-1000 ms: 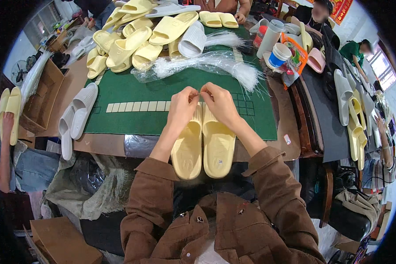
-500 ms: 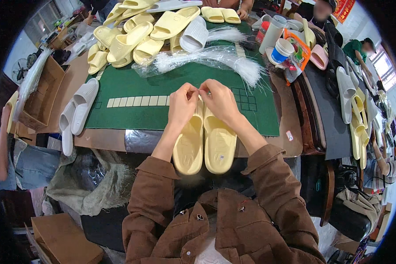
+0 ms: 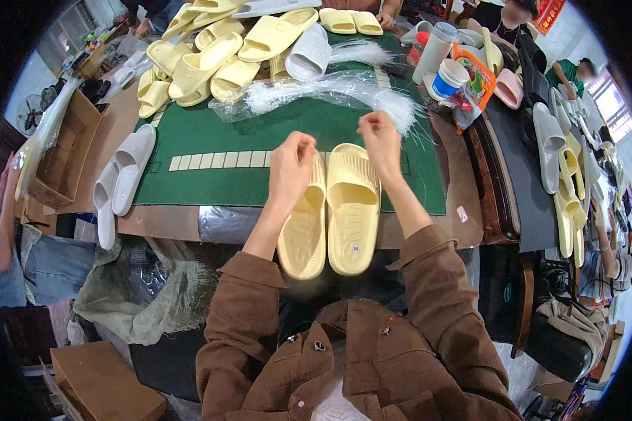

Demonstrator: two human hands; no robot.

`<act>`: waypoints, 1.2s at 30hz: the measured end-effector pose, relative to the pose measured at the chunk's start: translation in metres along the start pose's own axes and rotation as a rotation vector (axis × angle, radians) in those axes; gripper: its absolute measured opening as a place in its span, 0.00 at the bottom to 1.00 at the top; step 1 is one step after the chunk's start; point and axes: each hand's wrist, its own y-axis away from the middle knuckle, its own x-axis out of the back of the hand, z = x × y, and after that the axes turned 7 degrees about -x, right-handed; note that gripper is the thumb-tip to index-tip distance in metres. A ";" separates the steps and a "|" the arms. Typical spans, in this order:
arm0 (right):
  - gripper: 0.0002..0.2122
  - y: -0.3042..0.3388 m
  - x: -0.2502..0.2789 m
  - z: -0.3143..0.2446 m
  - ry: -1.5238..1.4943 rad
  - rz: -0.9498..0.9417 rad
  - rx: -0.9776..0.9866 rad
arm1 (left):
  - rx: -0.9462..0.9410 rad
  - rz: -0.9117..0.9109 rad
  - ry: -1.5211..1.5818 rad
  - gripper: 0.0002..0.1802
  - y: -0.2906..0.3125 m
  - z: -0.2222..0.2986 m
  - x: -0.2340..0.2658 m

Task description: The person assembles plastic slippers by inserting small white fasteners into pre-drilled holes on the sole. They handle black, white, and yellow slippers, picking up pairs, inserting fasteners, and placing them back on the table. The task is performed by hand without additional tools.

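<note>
Side by side at the table's front edge lie two pale yellow slide slippers, the left slipper (image 3: 303, 242) and the right slipper (image 3: 353, 224), toes pointing away from me. My left hand (image 3: 291, 167) is closed in a pinch over the left slipper's strap and hides part of it. Beyond the right slipper's toe, my right hand (image 3: 384, 144) is raised, fingertips pinched together. What either pinch holds is too thin or hidden to make out. Past my hands lies a bundle of thin clear plastic strands (image 3: 309, 95) in clear wrapping.
A green mat (image 3: 211, 186) covers the table, with a row of cream tiles (image 3: 221, 161). Yellow slippers (image 3: 202, 70) are heaped at the far left. Grey slippers (image 3: 133, 168) lie at the left edge. A white-and-blue cup (image 3: 449, 79) stands far right. Other people work around.
My right hand has moved away from my left, to the right and slightly farther off, uncovering the right slipper's strap. My left hand stays pinched in about the same place.
</note>
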 end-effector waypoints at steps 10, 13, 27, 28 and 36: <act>0.07 -0.016 0.193 -0.102 -0.036 0.233 0.237 | -0.143 0.040 0.020 0.11 0.004 0.000 0.004; 0.06 0.031 0.265 -0.140 0.317 0.292 0.304 | -0.172 0.072 0.031 0.10 0.005 0.006 0.012; 0.10 0.107 0.255 -0.177 -0.036 -0.395 -0.056 | -0.422 -0.109 0.129 0.14 0.039 0.078 0.006; 0.10 0.106 0.237 -0.173 -0.132 -0.527 -0.056 | -0.376 -0.166 0.203 0.18 0.052 0.093 0.004; 0.16 0.118 0.157 -0.171 -0.606 -0.670 0.018 | 0.124 -0.720 0.857 0.23 0.114 0.133 0.011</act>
